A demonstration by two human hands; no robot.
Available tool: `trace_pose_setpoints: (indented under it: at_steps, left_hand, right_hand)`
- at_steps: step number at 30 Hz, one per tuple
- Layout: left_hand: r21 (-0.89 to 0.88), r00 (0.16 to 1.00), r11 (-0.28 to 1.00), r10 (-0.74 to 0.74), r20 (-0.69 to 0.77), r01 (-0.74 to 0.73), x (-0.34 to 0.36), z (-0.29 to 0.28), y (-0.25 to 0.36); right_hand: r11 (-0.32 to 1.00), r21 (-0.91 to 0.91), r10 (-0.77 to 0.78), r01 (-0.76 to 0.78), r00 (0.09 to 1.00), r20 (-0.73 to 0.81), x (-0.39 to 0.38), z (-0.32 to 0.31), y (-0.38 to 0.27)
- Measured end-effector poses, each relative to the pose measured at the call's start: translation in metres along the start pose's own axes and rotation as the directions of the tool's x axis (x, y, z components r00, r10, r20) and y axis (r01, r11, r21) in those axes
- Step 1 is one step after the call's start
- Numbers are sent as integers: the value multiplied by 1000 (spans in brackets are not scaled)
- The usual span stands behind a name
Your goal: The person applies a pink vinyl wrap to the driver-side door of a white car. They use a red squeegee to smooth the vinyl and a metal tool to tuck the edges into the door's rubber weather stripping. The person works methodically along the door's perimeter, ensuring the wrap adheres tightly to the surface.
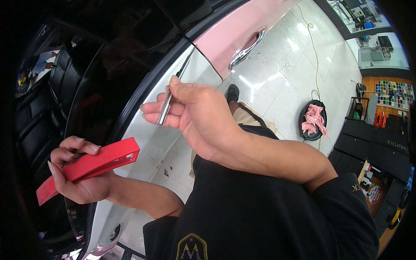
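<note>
My left hand [80, 175] is wrapped round a long, wedge-shaped red squeegee [99, 160], held beside the car's dark window. In my right hand [197, 108], between thumb and fingers, is a slim silver cutter knife [165, 108]; its thin front end points up along the edge of a white car door panel [152, 113]. Whether its tip touches the car I cannot tell. Beyond that panel, across a seam, lies a glossy pink panel [221, 34] with a chrome door handle [248, 50].
A black tub [304, 123] holding crumpled pink film [313, 119] stands on the tiled floor. A yellowish hose [317, 65] runs across the tiles. Dark cabinets [346, 143] and a board of colour swatches [393, 94] line the right side. Another person's foot [233, 92] cannot be ruled out beyond my arm.
</note>
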State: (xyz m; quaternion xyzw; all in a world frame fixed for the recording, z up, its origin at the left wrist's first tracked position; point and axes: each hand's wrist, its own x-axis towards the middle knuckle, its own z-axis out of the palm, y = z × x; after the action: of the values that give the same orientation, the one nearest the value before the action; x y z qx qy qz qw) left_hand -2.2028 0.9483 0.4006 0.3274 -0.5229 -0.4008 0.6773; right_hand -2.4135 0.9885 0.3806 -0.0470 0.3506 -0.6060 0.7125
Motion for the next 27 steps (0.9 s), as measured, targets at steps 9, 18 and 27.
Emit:
trace_pose_setpoints:
  at_steps: [9,18,27]
  left_hand:
    - [-38,1000,999,-29,3,29,-1,-7,-3]
    - [-40,999,999,-14,-41,13,-3,2,0]
    - [-84,989,987,-142,-48,138,-17,12,9]
  right_hand:
    - [998,-4,63,-63,995,-76,-13,-10,-7]
    - [846,-493,-338,204,920,-198,-35,-148,-45]
    - [267,-773,-715,576,655,242,39,-251,-105]
